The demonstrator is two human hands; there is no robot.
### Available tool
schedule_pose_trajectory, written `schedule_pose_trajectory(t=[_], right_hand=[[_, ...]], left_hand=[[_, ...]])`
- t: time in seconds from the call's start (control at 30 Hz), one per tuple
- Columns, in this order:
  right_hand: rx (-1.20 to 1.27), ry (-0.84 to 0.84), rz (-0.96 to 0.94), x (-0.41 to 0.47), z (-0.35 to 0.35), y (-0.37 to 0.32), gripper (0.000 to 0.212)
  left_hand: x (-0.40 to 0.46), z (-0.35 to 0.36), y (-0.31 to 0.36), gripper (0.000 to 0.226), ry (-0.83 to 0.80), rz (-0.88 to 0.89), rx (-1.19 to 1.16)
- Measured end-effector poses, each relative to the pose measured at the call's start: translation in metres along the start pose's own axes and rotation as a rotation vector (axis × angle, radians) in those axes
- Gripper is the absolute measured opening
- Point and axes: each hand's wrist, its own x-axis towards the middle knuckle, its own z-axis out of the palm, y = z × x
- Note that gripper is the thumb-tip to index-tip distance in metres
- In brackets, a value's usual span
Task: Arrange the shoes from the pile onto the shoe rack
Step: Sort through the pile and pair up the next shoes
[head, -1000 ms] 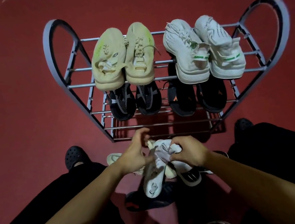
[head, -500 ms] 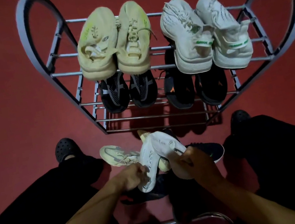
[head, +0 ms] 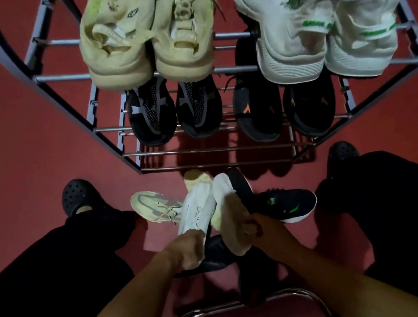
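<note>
The left hand [head: 190, 250] grips the heel end of a white sneaker [head: 197, 210], fingers curled round it, and the right hand [head: 262, 228] grips the heel of its cream-soled mate [head: 230, 218], which is turned so the sole faces partly upward. Both shoes hang toe-forward, just above the pile and just in front of the shoe rack [head: 227, 144].

The top shelf already carries a beige pair [head: 150, 29] and a white knit pair with green tabs [head: 317, 21]. The shelf below holds a black mesh pair [head: 175, 111] and a black pair with orange marks [head: 282, 107]. The lowest rails look free, so that is probably where this pair belongs.

To do the step well, the person should roll the right shoe sole-down before setting it, then slide both in toe-first, low under the black pairs so nothing above gets knocked. Keeping the heels level and the two shoes touching side by side would match the rows above. Starting at one end leaves room for another pair.

On the red floor, a beige sneaker [head: 154, 204] lies left of the held pair, a black sneaker with green marks [head: 285, 205] lies to the right, and another dark shoe [head: 213, 254] sits beneath the hands.
</note>
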Motion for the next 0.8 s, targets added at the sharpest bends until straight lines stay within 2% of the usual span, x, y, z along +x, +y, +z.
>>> schedule_pose_trajectory(t=[0.03,0.07,0.13,0.17,0.23,0.3,0.37,0.43,0.53,0.7,0.8], right_hand=[[-0.025,-0.02,0.014,0.001,0.001,0.003,0.035],[-0.051,-0.042,0.026,0.005,0.003,0.009,0.038],[-0.071,-0.059,0.054,0.011,0.005,0.018,0.043],[-0.06,-0.048,0.065,0.013,0.006,0.019,0.042],[-0.06,-0.06,0.079,0.016,0.007,0.021,0.036],[-0.051,-0.076,0.09,0.019,0.009,0.023,0.013],[-0.035,-0.083,0.092,0.021,0.012,0.028,0.022],[-0.056,-0.075,0.082,0.021,0.014,0.032,0.017],[-0.088,-0.1,0.062,0.02,0.017,0.033,0.014],[-0.227,-0.061,-0.014,0.016,0.016,0.025,0.014],[-0.287,-0.069,-0.058,0.011,0.014,0.012,0.018]], left_hand=[[0.008,0.005,-0.005,0.022,0.066,0.015,0.075],[0.014,0.005,-0.008,0.013,0.059,-0.018,0.091],[0.031,0.009,-0.019,0.019,0.164,0.107,0.473],[0.03,0.01,-0.02,0.017,0.167,0.131,0.546],[0.034,0.014,-0.028,0.021,0.218,0.137,0.668],[0.041,0.014,-0.037,0.026,0.266,0.129,0.729],[0.047,0.013,-0.044,0.027,0.298,0.095,0.754],[0.046,0.014,-0.044,0.028,0.325,0.061,0.827],[0.046,0.014,-0.049,0.028,0.288,0.043,0.85],[0.046,-0.002,-0.051,0.029,0.054,0.119,0.769],[0.043,-0.002,-0.05,0.031,-0.02,0.146,0.734]])
